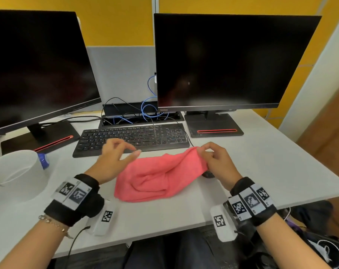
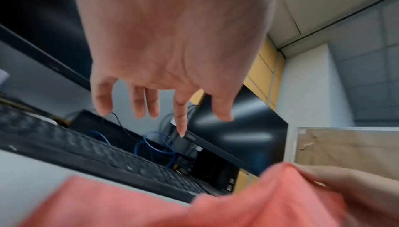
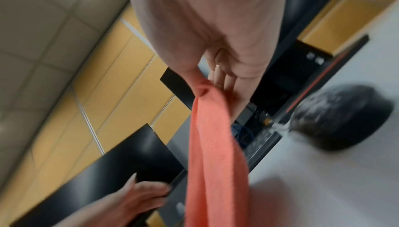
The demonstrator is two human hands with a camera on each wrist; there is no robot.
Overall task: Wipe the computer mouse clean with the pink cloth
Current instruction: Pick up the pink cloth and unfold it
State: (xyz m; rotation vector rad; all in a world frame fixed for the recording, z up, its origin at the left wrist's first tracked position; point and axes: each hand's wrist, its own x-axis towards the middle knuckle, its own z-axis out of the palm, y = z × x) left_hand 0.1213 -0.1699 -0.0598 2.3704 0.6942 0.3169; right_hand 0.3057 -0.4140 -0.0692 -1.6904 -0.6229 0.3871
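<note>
Right hand: The right hand (image 1: 216,162) pinched one upper corner of the cloth between thumb and fingertips and held that corner raised off the desk; in the right wrist view the thumb (image 3: 194,80) and fingers were closed on the fabric.
Left hand: The left hand (image 1: 114,160) hovered above the left end of the cloth, in front of the keyboard; its fingers (image 2: 142,104) were spread and loosely bent, and they held nothing.
Cloth: The pink cloth (image 1: 155,177) lay crumpled on the desk between the two hands, its right corner lifted and the rest resting on the surface; it hung as a long fold below the right hand in the right wrist view.
Mouse: The black mouse (image 1: 208,174) sat on the desk just beneath the right hand, at the right edge of the cloth, mostly hidden in the head view; in the right wrist view the mouse (image 3: 343,119) appeared blurred, apart from the hanging fold.
Desk: The white desk (image 1: 261,162) carried all of the items.
Keyboard: A black keyboard (image 1: 131,138) lay behind the hands.
Monitors: Two dark monitors stood at the rear, the left monitor (image 1: 34,68) and the right monitor (image 1: 228,61).
Container: A white container (image 1: 17,173) stood at the left edge of the desk.
</note>
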